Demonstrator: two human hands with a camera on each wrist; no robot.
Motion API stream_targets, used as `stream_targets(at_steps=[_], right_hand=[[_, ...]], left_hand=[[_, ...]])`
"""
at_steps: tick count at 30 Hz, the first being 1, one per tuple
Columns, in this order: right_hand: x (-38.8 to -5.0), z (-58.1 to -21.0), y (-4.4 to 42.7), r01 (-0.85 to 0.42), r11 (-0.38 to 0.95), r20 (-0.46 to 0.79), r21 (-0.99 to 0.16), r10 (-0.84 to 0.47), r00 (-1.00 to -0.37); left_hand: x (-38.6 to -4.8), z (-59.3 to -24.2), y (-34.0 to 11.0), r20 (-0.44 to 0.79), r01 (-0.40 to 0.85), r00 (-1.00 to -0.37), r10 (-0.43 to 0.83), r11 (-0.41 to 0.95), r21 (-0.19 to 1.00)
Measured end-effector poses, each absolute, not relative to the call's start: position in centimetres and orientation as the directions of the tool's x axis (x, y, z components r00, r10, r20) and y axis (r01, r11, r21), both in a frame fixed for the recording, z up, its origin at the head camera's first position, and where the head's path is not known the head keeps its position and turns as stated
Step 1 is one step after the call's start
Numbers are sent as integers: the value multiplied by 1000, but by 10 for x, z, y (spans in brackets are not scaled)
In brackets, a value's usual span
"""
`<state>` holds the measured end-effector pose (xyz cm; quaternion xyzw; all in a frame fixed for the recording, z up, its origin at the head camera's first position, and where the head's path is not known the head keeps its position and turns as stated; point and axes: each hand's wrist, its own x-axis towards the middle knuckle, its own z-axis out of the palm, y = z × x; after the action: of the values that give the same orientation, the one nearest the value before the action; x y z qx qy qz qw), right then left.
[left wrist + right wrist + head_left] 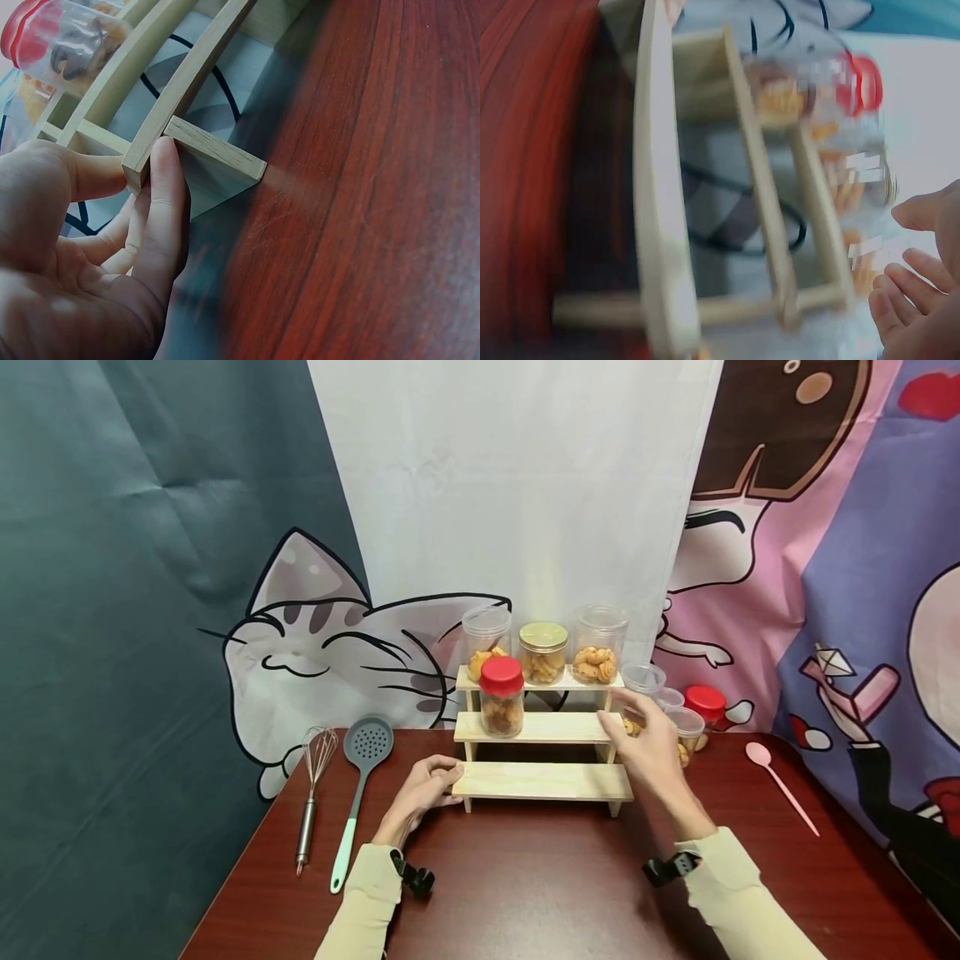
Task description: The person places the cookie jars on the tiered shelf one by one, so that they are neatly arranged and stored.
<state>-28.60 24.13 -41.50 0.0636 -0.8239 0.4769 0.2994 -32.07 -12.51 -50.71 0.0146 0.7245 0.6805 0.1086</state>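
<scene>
A three-step wooden rack [543, 781] stands on the table. My left hand [422, 795] pinches the left end of its lowest step, thumb on top and fingertips beneath in the left wrist view. My right hand [651, 750] hovers by the rack's right side, fingers apart, holding nothing. On the middle step, at the left, sits a red-lided jar [502, 697] of snacks. The top step bears a clear-lidded jar [487, 639], a gold-lidded jar [543, 653] and a larger clear-lidded jar [599, 643]. The right wrist view is blurred.
Several more jars, one with a red lid [705, 702], stand behind and right of the rack, partly hidden by my right hand. A whisk [309, 814] and a skimmer [358, 802] lie at left, a pink spoon [782, 787] at right. Printed cloth [517, 485] hangs behind the table.
</scene>
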Motion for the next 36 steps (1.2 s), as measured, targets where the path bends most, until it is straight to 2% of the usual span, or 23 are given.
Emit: stream_targets(at_steps=[5,11,13,22,29,36], right_hand=[[-282,-429,284,-266,572,499,-776,299,-813],[-275,-452,327,-228,648,569,-727,383,-728],[-274,-459,337,-220,657,576,-721,392,-718],[-280,-484,363,-159,547,436,-822,423,-794],[-285,-489,371,-115,558,373,-822,374,-849],[-292,-495,373,-124,548,358,-827,343,-868]], left_hand=[[-320,-507,-125,-131,-120,-976,171,74,990],[-321,-509,-124,-136,-124,-973,187,72,990],[-321,-508,-125,-137,-127,-973,184,67,990],[-322,-511,-125,-140,-130,-973,182,70,989],[-322,-511,-125,-152,-141,-969,193,70,987],[-323,-508,-127,-165,-154,-968,187,74,985]])
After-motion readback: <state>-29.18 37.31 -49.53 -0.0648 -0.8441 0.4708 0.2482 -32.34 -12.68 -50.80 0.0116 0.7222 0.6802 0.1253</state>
